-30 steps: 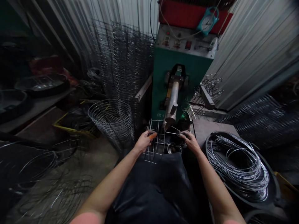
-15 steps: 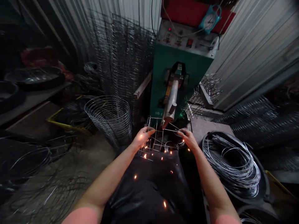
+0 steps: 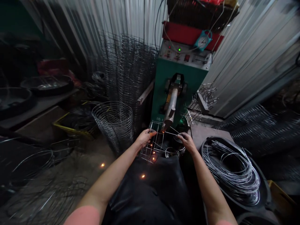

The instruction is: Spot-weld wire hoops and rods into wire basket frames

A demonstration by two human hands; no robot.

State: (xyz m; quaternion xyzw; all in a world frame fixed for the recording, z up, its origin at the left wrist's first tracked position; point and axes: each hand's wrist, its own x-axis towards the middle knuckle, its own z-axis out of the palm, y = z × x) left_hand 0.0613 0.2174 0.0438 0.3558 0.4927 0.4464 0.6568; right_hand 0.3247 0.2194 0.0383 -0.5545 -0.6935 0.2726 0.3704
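Two hands steady thin wirework at a glowing metal tip

Head view: in the lower centre of the frame, the wire frame (image 3: 152, 149), an open grid of thin rods, sits just above the dark-clad lap (image 3: 152, 190), its upper right edge at the end of the machine arm (image 3: 172, 104). The left hand (image 3: 142, 138) pinches it at its left side, thumb laid across the wires, a hold that seems meant to keep the grid level and the fingers clear of the tip. Right of centre, the right hand (image 3: 187, 140) has its fingertips closed on the outer end of a thin wire (image 3: 171, 133), whose inner end reaches the glow under the arm; gripping the far end probably spares the fingers the heat. Whether that wire is joined to the grid, I cannot tell.

Orange sparks (image 3: 143, 176) scatter below and to the left, which may explain the dark covering. The green machine (image 3: 180, 68) fills the upper centre, a green light (image 3: 179, 49) lit on its panel. At lower right, a black tub (image 3: 267, 190) holds loose wire lengths (image 3: 243, 175), apparently within easy reach of the right hand. Left of centre stands a round wire basket (image 3: 112, 123).
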